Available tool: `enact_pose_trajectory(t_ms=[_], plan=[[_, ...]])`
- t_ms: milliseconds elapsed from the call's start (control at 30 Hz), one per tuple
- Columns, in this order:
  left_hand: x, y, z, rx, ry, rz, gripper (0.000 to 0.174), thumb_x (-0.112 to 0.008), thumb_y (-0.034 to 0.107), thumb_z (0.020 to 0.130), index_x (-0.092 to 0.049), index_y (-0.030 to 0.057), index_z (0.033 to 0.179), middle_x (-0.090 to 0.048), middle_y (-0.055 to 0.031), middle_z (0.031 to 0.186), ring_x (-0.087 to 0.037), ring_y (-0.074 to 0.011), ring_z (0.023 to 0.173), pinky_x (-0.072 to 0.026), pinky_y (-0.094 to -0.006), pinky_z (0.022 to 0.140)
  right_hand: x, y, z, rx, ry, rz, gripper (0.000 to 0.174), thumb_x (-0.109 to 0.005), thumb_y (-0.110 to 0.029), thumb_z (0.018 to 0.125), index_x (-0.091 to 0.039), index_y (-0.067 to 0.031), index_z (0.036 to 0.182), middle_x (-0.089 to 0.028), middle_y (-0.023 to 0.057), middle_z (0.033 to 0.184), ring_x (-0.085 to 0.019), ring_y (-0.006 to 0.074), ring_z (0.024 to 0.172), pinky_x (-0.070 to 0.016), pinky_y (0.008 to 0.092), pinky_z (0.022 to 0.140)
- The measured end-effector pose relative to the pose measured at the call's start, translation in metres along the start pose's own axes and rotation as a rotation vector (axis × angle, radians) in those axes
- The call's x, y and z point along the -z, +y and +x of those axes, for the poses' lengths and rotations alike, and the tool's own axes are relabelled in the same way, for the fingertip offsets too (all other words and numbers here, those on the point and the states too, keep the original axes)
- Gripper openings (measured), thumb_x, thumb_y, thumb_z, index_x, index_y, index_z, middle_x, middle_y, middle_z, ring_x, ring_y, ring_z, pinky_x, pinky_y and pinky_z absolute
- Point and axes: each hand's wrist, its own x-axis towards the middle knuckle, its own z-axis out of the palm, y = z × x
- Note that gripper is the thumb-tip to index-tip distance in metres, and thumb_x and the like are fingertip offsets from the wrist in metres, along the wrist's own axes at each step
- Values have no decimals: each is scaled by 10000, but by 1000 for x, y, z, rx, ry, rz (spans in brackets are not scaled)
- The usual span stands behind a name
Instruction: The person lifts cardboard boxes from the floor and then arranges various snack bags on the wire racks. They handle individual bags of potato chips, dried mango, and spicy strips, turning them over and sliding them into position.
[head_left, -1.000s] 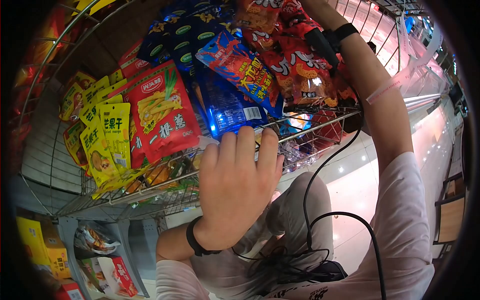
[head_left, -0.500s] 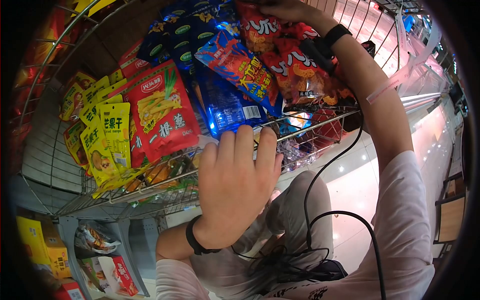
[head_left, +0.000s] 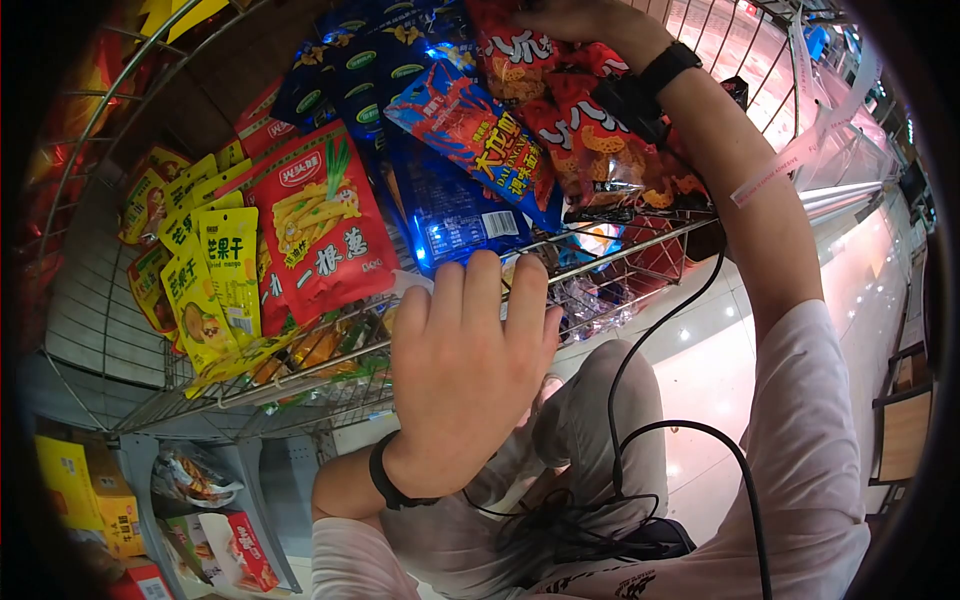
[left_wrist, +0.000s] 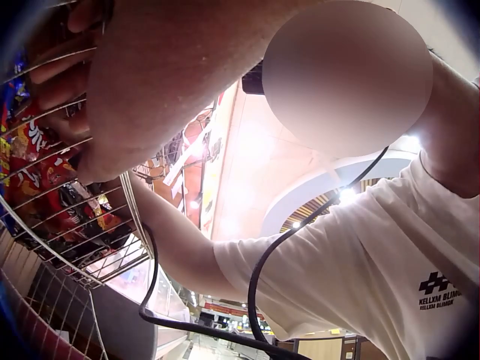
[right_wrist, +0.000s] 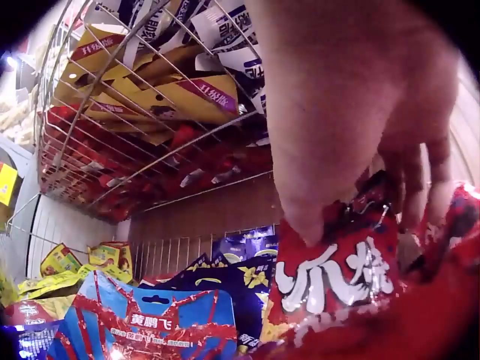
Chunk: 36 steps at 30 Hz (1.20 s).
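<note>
At the top of the head view my right hand is at the upper edge of a red snack bag. In the right wrist view the thumb lies on this side of the bag's top and the fingers go behind it. My left hand grips the front rim of a wire basket, its fingers hooked over the wire. Several more red bags lie under my right forearm. Beside them a blue-and-red bag leans on dark blue bags.
Red packets and yellow dried mango packets stand at the basket's left. An upper wire basket holds more packets. A black cable hangs from my right arm. Below left is a shelf with boxes.
My right hand has shifted left along the back of the red bags. The red bag at its fingers has moved and now stands more upright. My left hand stays on the rim.
</note>
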Motion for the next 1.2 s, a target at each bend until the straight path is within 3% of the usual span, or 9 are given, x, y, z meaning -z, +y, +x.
enact_pose_trajectory(t_ms=[167,267,333,433,467,533,633,833,1200], plan=[[0,0,0,1,2,-5,446,-806,312,754,-650,86,1106,-559,-59,916,-579,-243,837,-433,-391,726,-5,2,1,11,125,-205,835,-601,-560,890,-482,53,1445,-536,282,1444,-531,376,1343,-424,417,1131],[0,0,0,0,0,-8,439,-804,310,757,-649,86,1101,-557,-58,914,-578,-242,834,-432,-391,727,3,-5,-9,21,375,2,729,-596,-561,897,-610,24,1331,-614,272,1347,-602,383,1250,-477,424,1076],[0,0,0,-1,4,0,431,-802,307,758,-648,87,1095,-555,-59,910,-577,-243,830,-431,-391,724,16,-13,-12,-117,84,-25,647,-607,-543,895,-673,-7,1252,-674,256,1245,-640,387,1188,-507,430,1035],[0,0,1,1,1,2,428,-804,306,754,-646,88,1086,-551,-60,905,-576,-244,825,-428,-391,716,18,-7,-17,-103,-68,-157,667,-616,-572,896,-667,-27,1278,-713,212,1194,-673,358,1144,-519,428,1010],[-1,0,1,2,-1,2,428,-804,306,754,-646,88,1086,-551,-60,905,-576,-244,825,-428,-391,716,29,-12,-24,-102,-70,-156,667,-616,-572,896,-667,-27,1278,-713,212,1194,-673,358,1144,-519,428,1010],[-1,0,1,2,4,1,429,-806,308,747,-646,89,1080,-548,-63,899,-575,-246,821,-427,-390,709,59,-27,-41,-341,-475,186,732,-639,-634,877,-661,-46,1313,-702,188,1251,-665,301,1173,-520,407,990],[-2,-1,1,-1,14,1,425,-806,308,747,-647,90,1075,-548,-65,897,-575,-247,818,-429,-391,708,40,-23,-29,-374,-698,84,835,-694,-710,808,-660,-60,1330,-686,150,1302,-643,267,1189,-511,388,977],[-1,0,1,6,11,4,404,-801,309,761,-652,92,1069,-556,-68,902,-584,-251,827,-434,-395,710,56,-20,-33,-126,-794,57,926,-791,-720,697,-657,-58,1329,-663,126,1347,-622,311,1211,-509,387,983],[-2,0,1,7,13,12,400,-800,307,766,-656,92,1071,-557,-67,904,-586,-252,833,-437,-395,720,36,-14,-27,-91,-710,0,836,-760,-671,765,-677,-2,1258,-681,153,1293,-649,296,1157,-540,402,915]])
